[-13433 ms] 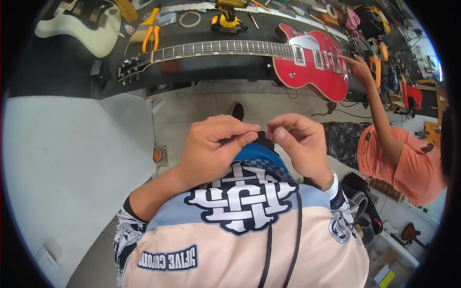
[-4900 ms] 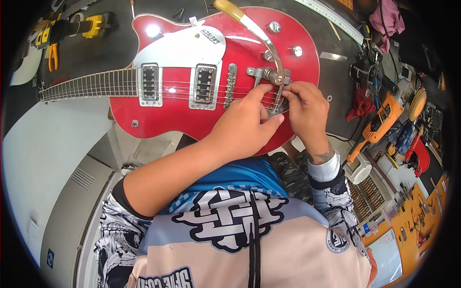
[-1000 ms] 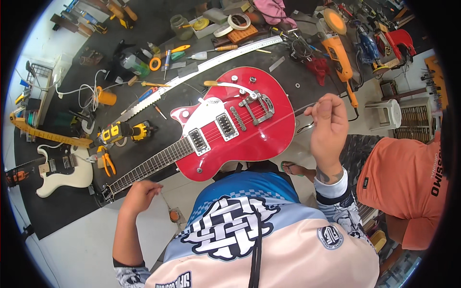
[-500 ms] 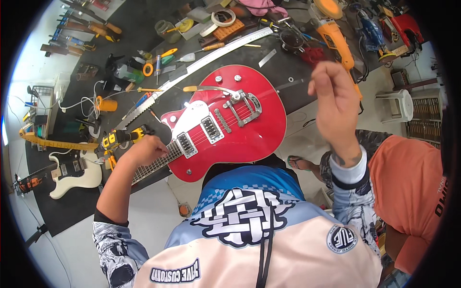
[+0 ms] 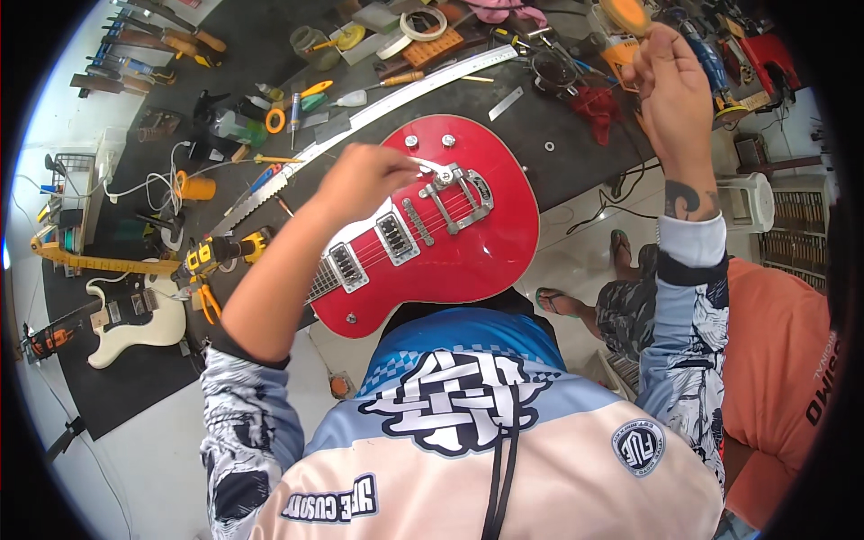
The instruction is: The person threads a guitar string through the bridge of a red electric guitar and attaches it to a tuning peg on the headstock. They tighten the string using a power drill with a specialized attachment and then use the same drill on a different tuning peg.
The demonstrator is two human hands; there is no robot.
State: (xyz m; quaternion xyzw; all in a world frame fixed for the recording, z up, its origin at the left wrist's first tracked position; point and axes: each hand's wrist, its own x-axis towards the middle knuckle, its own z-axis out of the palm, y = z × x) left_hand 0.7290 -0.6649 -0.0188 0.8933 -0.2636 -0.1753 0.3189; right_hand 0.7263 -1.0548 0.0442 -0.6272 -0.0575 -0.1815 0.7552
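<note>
A glossy red electric guitar (image 5: 490,243) lies across the near edge of the dark workbench, its neck running to the lower left. My left hand (image 5: 364,175) is over the guitar's upper edge, fingers drawn together. It covers the handle end of the metal vibrato arm (image 5: 434,166); whether the fingers grip it is hidden. My right hand (image 5: 670,85) is raised at the upper right with curled fingers, in front of an orange power tool (image 5: 617,49). Its fingertips overlap the edge of the round orange pad (image 5: 625,13). Contact there cannot be made out.
A long metal ruler (image 5: 432,87), a saw blade (image 5: 247,209) and a yellow drill (image 5: 216,256) lie on the bench. A cream guitar body (image 5: 144,324) rests at the left. A person in an orange shirt (image 5: 774,342) is close on my right.
My left hand has moved up and right from the neck to the vibrato arm. My right hand has risen away from me, toward the orange pad.
</note>
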